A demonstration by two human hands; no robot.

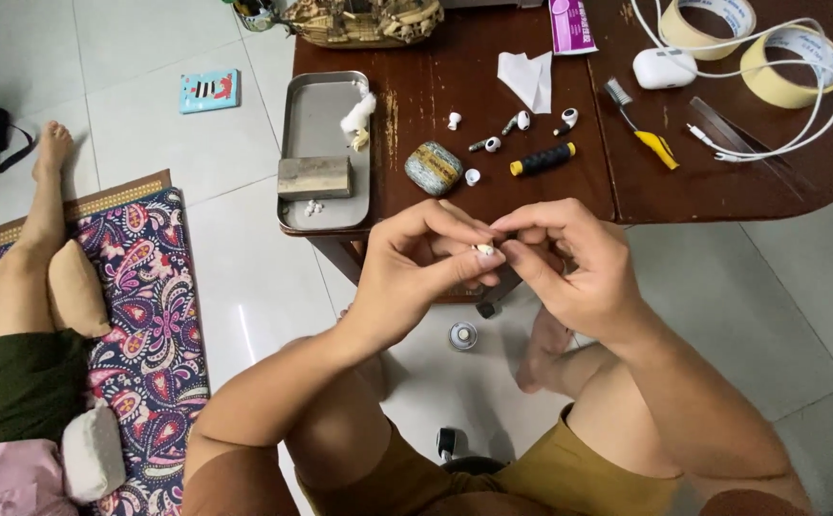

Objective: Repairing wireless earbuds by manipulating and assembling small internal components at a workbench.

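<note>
A small white earbud piece [485, 250] is being pinched between the left hand [415, 272] and right hand [569, 268]; it could be dropped to the floor if fingertips slip.

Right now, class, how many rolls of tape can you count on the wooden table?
2. Both lie at the table's far right corner: one tape roll at the picture's top edge, partly cropped, the other tape roll just right of it, with a white cable looped across it.
</note>
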